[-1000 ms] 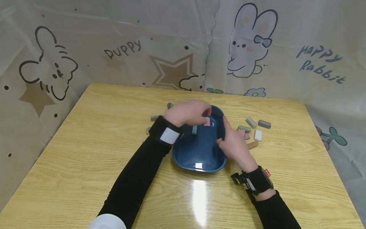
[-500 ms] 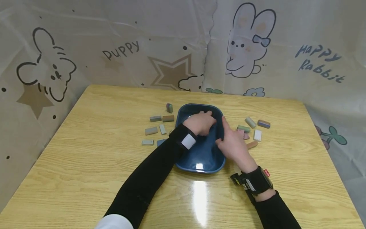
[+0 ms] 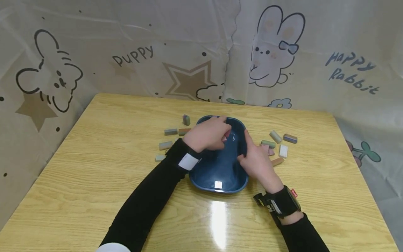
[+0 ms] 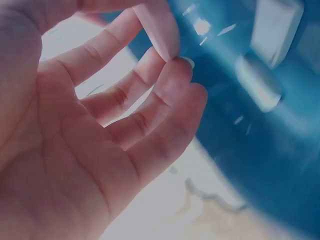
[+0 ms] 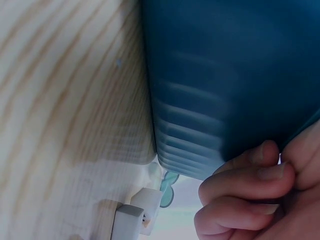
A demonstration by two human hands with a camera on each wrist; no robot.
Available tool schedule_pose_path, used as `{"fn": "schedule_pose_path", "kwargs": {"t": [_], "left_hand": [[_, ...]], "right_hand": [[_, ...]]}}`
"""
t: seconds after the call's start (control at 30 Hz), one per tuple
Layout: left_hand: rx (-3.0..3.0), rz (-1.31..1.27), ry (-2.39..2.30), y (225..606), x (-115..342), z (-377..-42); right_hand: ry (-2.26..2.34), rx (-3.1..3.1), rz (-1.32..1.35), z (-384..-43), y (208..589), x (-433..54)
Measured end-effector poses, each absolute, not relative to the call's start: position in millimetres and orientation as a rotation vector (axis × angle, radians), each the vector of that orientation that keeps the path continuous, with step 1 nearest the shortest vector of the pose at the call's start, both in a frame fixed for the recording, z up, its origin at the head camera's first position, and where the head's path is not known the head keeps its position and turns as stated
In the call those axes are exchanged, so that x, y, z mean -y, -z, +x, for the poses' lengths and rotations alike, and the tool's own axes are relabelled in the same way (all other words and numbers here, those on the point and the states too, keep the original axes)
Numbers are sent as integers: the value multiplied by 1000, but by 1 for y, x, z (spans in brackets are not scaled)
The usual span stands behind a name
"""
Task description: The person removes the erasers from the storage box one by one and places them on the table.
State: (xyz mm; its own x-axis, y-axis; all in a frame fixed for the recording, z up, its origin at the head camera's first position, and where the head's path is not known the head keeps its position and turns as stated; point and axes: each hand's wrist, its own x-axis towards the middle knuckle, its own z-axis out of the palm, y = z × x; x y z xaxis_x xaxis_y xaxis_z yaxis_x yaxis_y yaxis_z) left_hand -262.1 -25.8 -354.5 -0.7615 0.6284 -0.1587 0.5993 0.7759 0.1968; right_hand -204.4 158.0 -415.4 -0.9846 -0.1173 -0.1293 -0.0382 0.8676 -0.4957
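A deep blue plastic tray stands mid-table. My right hand holds its right wall, thumb inside and index finger along the rim; its other fingers curl outside the wall in the right wrist view. Over the tray's far left part is my left hand, thumb and fingertips drawn together. A bit of pink shows beside those fingers; whether it is held is unclear. Inside the tray, the left wrist view shows a pale block and a smaller pale piece, both blurred.
Short sticks and blocks lie on both sides: a grey one and a two-tone one left, a white block, green stick, striped block and brown stick right. A printed cloth hangs behind the wooden table.
My left hand reached deeper into the tray half a second ago, then drew back up and left, covering some left-side pieces again. My right hand stays on the tray's right wall.
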Motion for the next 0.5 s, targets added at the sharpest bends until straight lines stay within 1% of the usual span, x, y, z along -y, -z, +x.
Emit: {"fn": "schedule_pose_path", "kwargs": {"t": [0.1, 0.23, 0.37, 0.5], "left_hand": [[-2785, 931, -251, 343, 53, -255], [-2845, 847, -312, 339, 98, -245], [-2894, 783, -313, 352, 149, -235], [-2908, 702, -317, 376, 195, -226]], "right_hand": [[768, -2870, -87, -204, 415, -157], [783, -2854, -47, -204, 415, -157], [781, -2858, -44, -203, 415, -156], [788, -2858, -51, -203, 415, -156]]}}
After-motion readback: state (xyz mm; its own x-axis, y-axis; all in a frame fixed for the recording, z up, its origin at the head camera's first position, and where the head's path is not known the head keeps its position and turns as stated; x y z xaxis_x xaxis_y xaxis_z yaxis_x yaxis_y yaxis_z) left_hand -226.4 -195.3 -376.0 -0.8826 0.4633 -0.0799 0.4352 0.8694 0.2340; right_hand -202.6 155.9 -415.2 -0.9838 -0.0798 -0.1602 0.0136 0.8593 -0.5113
